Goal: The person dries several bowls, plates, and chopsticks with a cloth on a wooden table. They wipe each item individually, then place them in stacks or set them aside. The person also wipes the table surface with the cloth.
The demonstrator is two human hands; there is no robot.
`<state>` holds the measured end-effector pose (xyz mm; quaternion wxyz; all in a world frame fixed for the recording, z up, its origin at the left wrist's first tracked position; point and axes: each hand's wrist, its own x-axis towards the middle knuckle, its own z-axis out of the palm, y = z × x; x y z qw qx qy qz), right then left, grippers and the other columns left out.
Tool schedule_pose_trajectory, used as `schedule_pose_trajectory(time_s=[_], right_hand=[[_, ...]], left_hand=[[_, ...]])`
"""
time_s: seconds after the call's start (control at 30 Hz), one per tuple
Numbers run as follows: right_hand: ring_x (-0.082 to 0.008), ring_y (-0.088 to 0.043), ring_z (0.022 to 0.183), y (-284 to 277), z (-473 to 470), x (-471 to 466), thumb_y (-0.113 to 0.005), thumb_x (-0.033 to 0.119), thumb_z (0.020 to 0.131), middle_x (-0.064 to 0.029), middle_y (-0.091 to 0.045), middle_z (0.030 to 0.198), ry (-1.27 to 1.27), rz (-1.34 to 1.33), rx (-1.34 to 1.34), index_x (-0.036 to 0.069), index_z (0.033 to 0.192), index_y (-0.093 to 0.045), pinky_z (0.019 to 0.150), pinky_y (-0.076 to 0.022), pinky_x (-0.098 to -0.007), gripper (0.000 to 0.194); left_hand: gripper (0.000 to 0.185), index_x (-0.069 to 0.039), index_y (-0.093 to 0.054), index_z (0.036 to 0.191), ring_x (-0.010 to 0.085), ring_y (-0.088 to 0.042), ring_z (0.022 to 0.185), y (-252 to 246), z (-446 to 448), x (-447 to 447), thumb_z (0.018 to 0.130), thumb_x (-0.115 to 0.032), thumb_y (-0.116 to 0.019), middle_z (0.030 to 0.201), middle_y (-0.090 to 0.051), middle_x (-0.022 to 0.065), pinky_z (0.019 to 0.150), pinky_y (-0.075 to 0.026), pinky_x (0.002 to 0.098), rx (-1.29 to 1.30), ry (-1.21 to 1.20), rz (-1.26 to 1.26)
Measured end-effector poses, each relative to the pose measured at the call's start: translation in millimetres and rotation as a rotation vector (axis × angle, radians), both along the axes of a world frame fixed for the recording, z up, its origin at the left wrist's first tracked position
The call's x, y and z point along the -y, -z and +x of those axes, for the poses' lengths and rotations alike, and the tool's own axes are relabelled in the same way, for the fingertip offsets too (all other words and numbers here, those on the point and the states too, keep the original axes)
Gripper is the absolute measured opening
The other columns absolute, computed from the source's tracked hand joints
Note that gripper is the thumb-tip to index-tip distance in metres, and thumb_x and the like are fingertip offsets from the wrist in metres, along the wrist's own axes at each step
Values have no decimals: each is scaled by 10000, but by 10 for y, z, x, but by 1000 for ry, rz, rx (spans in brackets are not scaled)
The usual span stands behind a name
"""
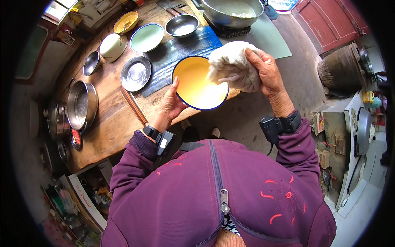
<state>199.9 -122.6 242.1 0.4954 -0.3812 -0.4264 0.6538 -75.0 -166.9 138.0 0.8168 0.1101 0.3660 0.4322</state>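
Note:
My left hand (173,103) grips the left rim of a yellow enamel bowl (194,83) with a dark blue edge, its inside facing up at me. A bunched whitish cloth (236,66) is held in my right hand (267,74), over the bowl's upper right rim. Beyond the bowl, a blue and grey patterned sheet (166,68) lies on the wooden table. A metal plate (136,74) rests partly on its left edge, and a pale green enamel bowl (147,38) stands at its far side. Wooden chopsticks (134,105) lie left of my left hand.
Farther back are a dark metal bowl (182,25), a yellow dish of kernels (126,21), a whitish enamel bowl (113,48) and a large pot (233,12) on a stove. Metal pans (81,105) stand at the left, near the table's wooden edge (101,156).

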Motion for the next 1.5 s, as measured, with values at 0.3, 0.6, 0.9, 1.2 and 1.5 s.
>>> schedule_pose_trajectory(time_s=[0.3,0.6,0.9,1.2,1.5], right_hand=[[-150,-496,1097,811,-489,119,-667,207,816,-59,-505,1203,-57,-179,218,33,1281,-399,924,-416,-301,564],[-160,-509,1060,804,-875,240,-690,113,709,-60,-511,1157,-163,-134,-15,42,1296,-363,908,-418,-283,676],[-161,-600,772,622,-499,334,-526,100,795,-61,-622,812,-837,-47,580,42,1031,-574,677,-478,-295,248],[-259,-502,1057,504,-539,-96,-534,82,759,-71,-538,1087,-286,1216,1211,140,1123,-518,940,-368,-395,368],[-315,-588,819,687,-569,298,-605,187,701,-150,-601,878,-687,608,1147,91,1109,-531,704,-453,-403,426]], left_hand=[[723,-92,-260,1386,215,-484,1147,-357,349,41,788,-244,-637,1280,-453,88,929,-435,377,-306,-10,393],[804,-151,-223,1399,269,-408,1216,-451,383,9,762,-335,-678,1339,-362,124,880,-450,457,-392,186,326],[746,-130,-285,1366,275,-406,1215,-246,207,-24,783,-392,-670,1319,-389,110,857,-450,532,-205,116,244],[667,-97,-341,1356,223,-487,1163,-441,197,98,837,-421,-607,1278,-487,88,920,-441,431,-74,200,131],[609,-133,-386,1283,221,-504,1111,-365,33,51,784,-364,-647,1214,-485,76,764,-523,452,-221,64,141]])
